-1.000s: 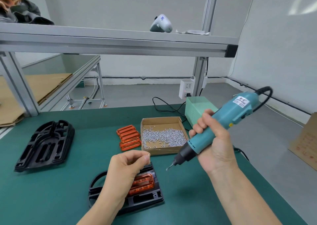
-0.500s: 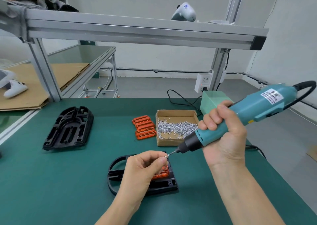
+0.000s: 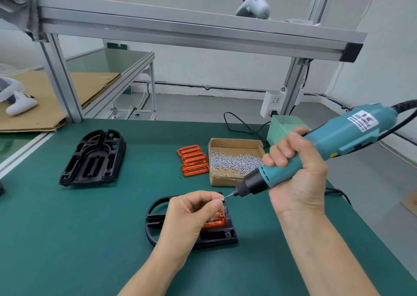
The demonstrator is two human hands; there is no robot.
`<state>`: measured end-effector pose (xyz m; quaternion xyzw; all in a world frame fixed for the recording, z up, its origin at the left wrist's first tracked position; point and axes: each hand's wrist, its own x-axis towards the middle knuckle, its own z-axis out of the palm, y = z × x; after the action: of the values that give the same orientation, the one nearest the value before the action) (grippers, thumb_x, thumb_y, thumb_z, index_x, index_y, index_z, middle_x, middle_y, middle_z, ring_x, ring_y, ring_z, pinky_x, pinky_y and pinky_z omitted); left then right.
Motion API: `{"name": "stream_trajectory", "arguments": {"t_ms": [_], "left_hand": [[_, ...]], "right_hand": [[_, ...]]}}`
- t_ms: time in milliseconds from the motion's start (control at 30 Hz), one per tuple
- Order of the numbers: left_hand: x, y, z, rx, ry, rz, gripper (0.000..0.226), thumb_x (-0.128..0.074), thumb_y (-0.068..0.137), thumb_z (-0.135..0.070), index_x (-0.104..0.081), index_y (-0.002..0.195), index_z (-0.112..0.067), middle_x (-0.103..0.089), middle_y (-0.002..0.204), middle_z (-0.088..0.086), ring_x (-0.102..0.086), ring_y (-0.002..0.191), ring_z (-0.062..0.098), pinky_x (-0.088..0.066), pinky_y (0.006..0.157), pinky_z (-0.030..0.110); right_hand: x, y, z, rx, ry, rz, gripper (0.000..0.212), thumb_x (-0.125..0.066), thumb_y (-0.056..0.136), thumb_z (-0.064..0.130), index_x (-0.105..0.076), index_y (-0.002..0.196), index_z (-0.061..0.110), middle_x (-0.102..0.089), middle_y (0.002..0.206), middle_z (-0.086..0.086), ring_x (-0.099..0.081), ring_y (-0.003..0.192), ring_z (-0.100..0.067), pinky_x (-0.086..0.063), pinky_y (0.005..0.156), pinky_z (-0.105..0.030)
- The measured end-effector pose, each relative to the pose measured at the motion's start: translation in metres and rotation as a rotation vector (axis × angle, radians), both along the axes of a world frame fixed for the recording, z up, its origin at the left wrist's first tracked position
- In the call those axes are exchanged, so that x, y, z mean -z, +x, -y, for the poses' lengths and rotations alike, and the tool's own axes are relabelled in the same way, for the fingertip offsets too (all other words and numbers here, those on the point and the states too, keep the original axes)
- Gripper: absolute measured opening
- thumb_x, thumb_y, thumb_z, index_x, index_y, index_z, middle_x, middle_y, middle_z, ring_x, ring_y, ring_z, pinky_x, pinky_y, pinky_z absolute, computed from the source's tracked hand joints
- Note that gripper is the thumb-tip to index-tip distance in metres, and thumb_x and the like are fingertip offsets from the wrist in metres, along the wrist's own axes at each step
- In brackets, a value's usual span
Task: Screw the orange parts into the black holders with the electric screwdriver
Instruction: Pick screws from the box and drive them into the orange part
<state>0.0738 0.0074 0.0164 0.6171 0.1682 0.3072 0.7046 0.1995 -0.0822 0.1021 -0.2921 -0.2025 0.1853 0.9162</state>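
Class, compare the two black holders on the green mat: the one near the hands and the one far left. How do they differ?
The near black holder carries an orange part; the far-left black holder has its slots bare. The left hand hovers over the near one, partly hiding it; the far-left one lies in full view, with no hand near it. Both are black plastic and lie flat on the mat.

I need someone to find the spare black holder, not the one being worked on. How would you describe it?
Start at the green table and go to its far left, near the aluminium frame post. The spare holder lies there alone. Unlike the near holder under the left hand, it has no orange part in it and nothing touching it.
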Motion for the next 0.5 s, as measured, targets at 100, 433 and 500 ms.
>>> {"name": "stream_trajectory", "arguments": {"t_ms": [100, 433, 500], "left_hand": [[-0.0005, -0.0002, 0.0006, 0.006, 0.000, 0.001, 0.013, -0.070, 0.070, -0.024, -0.077, 0.079, -0.018, -0.067, 0.065, -0.001, -0.053, 0.057, 0.005, -0.047, 0.061, 0.015], [-0.0003, 0.0002, 0.0021, 0.005, 0.013, 0.013, 0.009, -0.066, 0.079, -0.015, -0.075, 0.078, -0.014, -0.065, 0.064, 0.004, -0.048, 0.056, 0.009, -0.045, 0.060, 0.016], [-0.0003, 0.0002, 0.0023, 0.003, 0.023, 0.015, 0.009, -0.066, 0.081, -0.013, -0.075, 0.078, -0.014, -0.065, 0.064, 0.004, -0.048, 0.056, 0.009, -0.045, 0.060, 0.016]], "right_hand": [[-0.0002, -0.0003, -0.0001, 0.003, -0.001, 0.003, 0.015, -0.054, 0.076, 0.009, -0.052, 0.074, 0.024, -0.038, 0.053, 0.009, -0.036, 0.041, -0.006, -0.038, 0.046, -0.019], [0.0013, -0.0013, 0.0002, -0.008, 0.010, 0.041, 0.015, -0.054, 0.077, 0.009, -0.053, 0.074, 0.024, -0.038, 0.053, 0.008, -0.037, 0.042, -0.006, -0.038, 0.045, -0.020], [0.0023, -0.0015, -0.0003, -0.008, 0.023, 0.058, 0.015, -0.052, 0.077, 0.008, -0.055, 0.075, 0.024, -0.038, 0.053, 0.008, -0.036, 0.041, -0.006, -0.037, 0.045, -0.020]]}}
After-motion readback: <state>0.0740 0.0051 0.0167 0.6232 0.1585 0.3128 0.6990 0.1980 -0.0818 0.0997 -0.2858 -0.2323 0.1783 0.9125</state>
